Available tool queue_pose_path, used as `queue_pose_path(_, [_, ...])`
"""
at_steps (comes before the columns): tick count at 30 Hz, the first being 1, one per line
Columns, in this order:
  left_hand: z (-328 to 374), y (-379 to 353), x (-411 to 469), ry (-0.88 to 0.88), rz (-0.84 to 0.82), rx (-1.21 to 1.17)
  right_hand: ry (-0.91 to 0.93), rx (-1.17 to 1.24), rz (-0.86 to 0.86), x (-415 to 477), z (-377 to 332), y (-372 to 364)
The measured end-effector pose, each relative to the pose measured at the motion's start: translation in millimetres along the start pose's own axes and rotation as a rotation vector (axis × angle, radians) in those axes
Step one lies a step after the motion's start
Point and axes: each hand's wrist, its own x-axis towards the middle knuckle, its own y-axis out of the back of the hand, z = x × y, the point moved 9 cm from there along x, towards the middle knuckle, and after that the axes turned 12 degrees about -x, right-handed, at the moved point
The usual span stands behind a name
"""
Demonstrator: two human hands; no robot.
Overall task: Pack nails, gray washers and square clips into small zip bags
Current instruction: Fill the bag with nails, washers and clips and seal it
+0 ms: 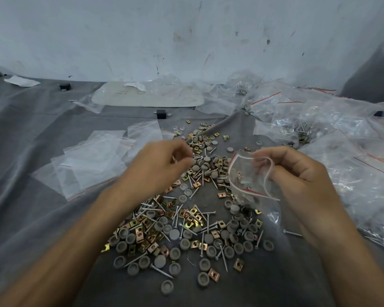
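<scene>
Both forearms reach in from the bottom edge and meet over the pile. My view comes from the head camera, looking down on them.

The left hand [162,165] hovers above the upper half of the heap, wrist raised, knuckles up. Its fingers are curled in and bunched against the thumb, and the tip of a nail [174,159] pokes out beside them, so the hand is pinched on it. I cannot tell whether it holds more than that one.

The right hand [297,176] sits level with it, just to the right, palm turned inward. Its thumb and fingers grip the rim of a small zip bag [246,173], with the red-lined mouth held wide toward the left hand. A few clips and washers show through the plastic (too blurred to count). The two hands are near each other but apart.

Below them, loose nails [162,271], gray washers [120,261] and square clips [213,274] lie mixed on the gray cloth [42,218]. The bag hangs just above the right side of that heap. Flat empty bags [93,160] lie left of the left hand, and filled bags [308,129] are heaped at the right.
</scene>
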Motion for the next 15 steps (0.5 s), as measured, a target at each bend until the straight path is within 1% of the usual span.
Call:
queue_pose_path(2, [-15.2,-23.2,-1.3,0.037,-0.101,0.181,0.001,0.008,0.013,0.9,0.1,1.0])
queue_pose_path(4, [-25.3,-37.7,-2.2,0.028,-0.149,0.31,0.003,0.006,0.01,0.9,0.1,1.0])
queue_pose_path(9, [-32.2,-53.4,-3.3,-0.082,-0.146,0.376,0.01,-0.008,0.0,0.9,1.0,2.2])
queue_pose_path(12, [-38.4,-59.6,-4.2,-0.064,-0.139,0.466,0.011,-0.002,-0.006,1.3,2.5,1.7])
queue_pose_path(15, [-40.4,-64.0,-4.2,-0.069,-0.172,0.51,0.009,-0.002,-0.02,1.7,3.9,0.5])
